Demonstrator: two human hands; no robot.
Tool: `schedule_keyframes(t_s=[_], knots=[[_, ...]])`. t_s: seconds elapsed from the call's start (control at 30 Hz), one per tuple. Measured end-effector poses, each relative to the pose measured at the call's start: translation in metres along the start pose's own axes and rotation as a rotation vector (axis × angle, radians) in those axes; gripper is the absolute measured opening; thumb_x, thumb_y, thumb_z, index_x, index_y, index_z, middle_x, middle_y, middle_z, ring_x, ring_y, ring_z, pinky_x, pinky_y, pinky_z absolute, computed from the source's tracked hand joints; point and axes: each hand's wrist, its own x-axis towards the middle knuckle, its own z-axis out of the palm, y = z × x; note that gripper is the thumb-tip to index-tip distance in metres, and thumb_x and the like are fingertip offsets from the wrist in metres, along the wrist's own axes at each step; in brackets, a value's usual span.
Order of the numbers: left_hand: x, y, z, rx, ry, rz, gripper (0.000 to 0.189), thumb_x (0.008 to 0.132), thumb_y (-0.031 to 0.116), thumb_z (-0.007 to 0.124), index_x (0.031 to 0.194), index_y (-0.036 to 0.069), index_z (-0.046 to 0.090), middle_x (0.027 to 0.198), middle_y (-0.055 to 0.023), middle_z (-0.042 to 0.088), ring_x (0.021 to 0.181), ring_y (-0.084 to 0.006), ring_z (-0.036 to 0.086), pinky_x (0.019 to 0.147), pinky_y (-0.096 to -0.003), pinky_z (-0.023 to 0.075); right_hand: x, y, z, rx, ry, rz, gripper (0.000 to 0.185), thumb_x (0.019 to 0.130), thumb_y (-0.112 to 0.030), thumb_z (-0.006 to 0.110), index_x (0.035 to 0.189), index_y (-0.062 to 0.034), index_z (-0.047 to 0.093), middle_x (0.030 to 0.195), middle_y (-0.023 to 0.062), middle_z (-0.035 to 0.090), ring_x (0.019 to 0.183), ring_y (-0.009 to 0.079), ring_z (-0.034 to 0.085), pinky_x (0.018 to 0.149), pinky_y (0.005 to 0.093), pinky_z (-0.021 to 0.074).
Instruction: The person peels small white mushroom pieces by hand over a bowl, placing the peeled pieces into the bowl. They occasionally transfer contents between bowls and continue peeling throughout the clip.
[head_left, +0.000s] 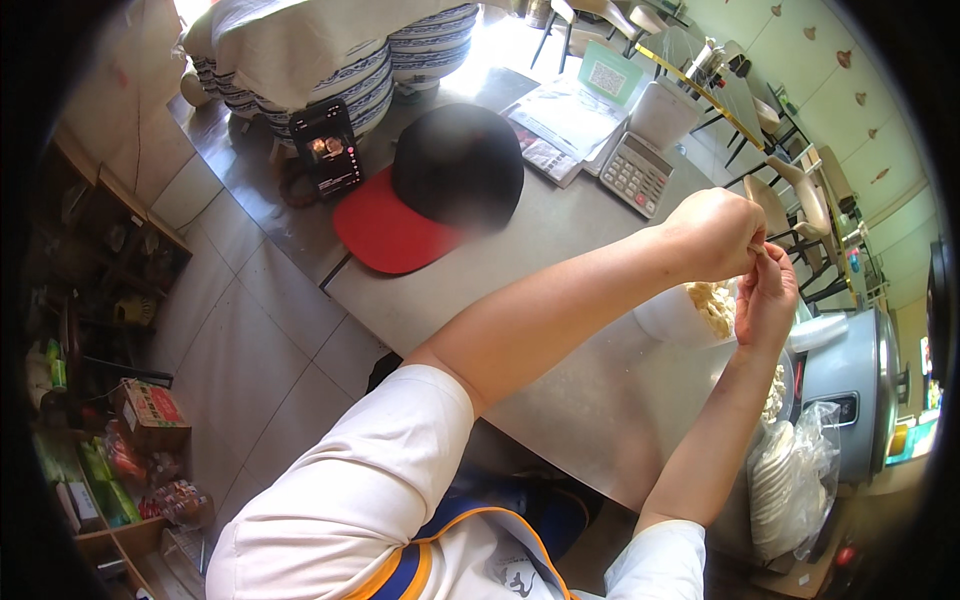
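Note:
My left hand (720, 225) is raised over the metal table (600, 375), its fingers curled in. Against its fingertips are those of my right hand (769, 292); both pinch what looks like a small pale piece (757, 250), mostly hidden by the fingers. Just below the hands stands a white container (667, 313) with pale yellow, torn-looking food pieces (712, 306). Partly behind my right forearm, a clear bowl holds whitish pieces (775, 394). A clear plastic bag (795, 480) with stacked white items lies to the right of that forearm.
A grey rice cooker (840, 390) stands at the right. Farther back are a calculator (637, 174), papers (562, 112), a black cap with a red brim (457, 172), a propped phone (328, 148) and stacked patterned bowls (352, 82). Shelves (112, 525) stand at the left.

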Motion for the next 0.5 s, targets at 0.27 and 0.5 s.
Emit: schedule_keyframes(t_s=[0.27,0.5], knots=[[0.005,-0.002,0.008,-0.291,0.130,-0.066,0.025,0.084,0.021,0.082,0.098,0.001,0.079,0.094,-0.0195,0.078,0.088,-0.0343,0.077,0.082,-0.0378,0.0610,-0.006,-0.017,0.009,0.076,0.040,0.071,0.020,0.104,-0.010,0.064,0.121,-0.0008,0.059,0.085,0.0007,0.061,0.067,0.0032,0.051,0.054,0.0166,0.0371],[0.005,-0.002,0.006,-0.302,0.075,-0.116,0.028,0.082,0.020,0.084,0.099,-0.002,0.077,0.095,-0.0188,0.078,0.088,-0.0315,0.077,0.082,-0.0370,0.0608,-0.006,-0.014,0.007,-0.214,-0.075,-0.081,0.020,0.105,-0.015,0.067,0.119,-0.0006,0.063,0.079,-0.0027,0.059,0.064,0.0033,0.048,0.057,0.0184,0.0374]])
